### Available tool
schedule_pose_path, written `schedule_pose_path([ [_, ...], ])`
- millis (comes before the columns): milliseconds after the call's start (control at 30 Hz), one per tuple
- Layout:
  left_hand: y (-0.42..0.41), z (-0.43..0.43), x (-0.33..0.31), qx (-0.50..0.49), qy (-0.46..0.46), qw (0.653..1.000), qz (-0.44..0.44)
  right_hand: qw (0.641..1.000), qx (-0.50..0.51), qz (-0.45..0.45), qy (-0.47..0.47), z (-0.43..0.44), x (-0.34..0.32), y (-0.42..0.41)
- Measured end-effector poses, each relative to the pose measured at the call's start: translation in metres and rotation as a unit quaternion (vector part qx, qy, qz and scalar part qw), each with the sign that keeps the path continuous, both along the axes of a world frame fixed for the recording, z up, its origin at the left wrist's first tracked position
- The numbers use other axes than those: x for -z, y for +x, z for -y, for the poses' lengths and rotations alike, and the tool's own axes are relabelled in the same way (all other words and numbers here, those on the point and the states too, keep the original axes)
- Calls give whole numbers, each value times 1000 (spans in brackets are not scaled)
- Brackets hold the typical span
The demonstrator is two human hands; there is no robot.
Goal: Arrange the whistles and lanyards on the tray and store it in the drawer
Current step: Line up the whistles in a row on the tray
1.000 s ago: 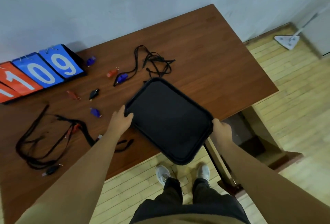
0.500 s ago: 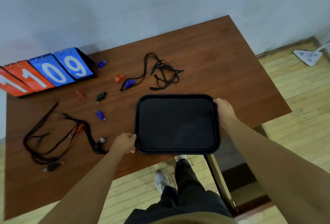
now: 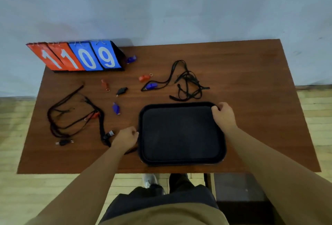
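Observation:
An empty black tray lies flat on the brown table, near its front edge. My left hand grips the tray's left rim and my right hand grips its far right corner. Loose whistles lie beyond it: a blue whistle, a black whistle, a red whistle, an orange-red whistle and another blue whistle by the scoreboard. A third blue whistle hangs on a tangled black lanyard. A second lanyard bundle lies at the left.
A flip scoreboard reading 1109 stands at the table's back left against the wall. An open dark drawer shows below the table's front right edge. My feet stand on the wooden floor under the front edge.
The tray has been turned square and set down flat on the table. Both hands have stayed on its rim, the left one now at the left side.

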State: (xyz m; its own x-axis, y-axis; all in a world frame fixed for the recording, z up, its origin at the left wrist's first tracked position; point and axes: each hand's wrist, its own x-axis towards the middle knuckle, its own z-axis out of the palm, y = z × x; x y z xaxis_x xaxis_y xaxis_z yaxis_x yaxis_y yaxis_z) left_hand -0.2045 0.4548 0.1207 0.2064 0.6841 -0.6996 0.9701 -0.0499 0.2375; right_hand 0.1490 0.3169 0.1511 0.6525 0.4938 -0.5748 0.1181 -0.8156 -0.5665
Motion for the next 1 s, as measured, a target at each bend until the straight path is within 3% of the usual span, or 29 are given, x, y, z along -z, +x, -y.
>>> schedule_pose_path([
  [100,-16,-19,-10,-37,27,999,9,992,-106,66,29,-34,-3,-27],
  [300,-70,-40,-13,-17,95,995,1,952,-289,39,88,-104,-3,-135],
  [467,-86,-46,-4,82,39,996,-1,933,-357,22,51,-152,12,-207],
  [633,-104,-51,10,140,125,979,83,931,-362,54,7,-192,25,-257],
  [700,-114,-54,14,101,136,975,141,928,-363,78,-14,-205,29,-272],
  [800,-126,-65,6,-32,116,966,229,926,-360,110,-35,-222,35,-291],
  [1000,-148,-92,-7,-263,82,913,300,927,-345,135,-63,-235,41,-304],
])
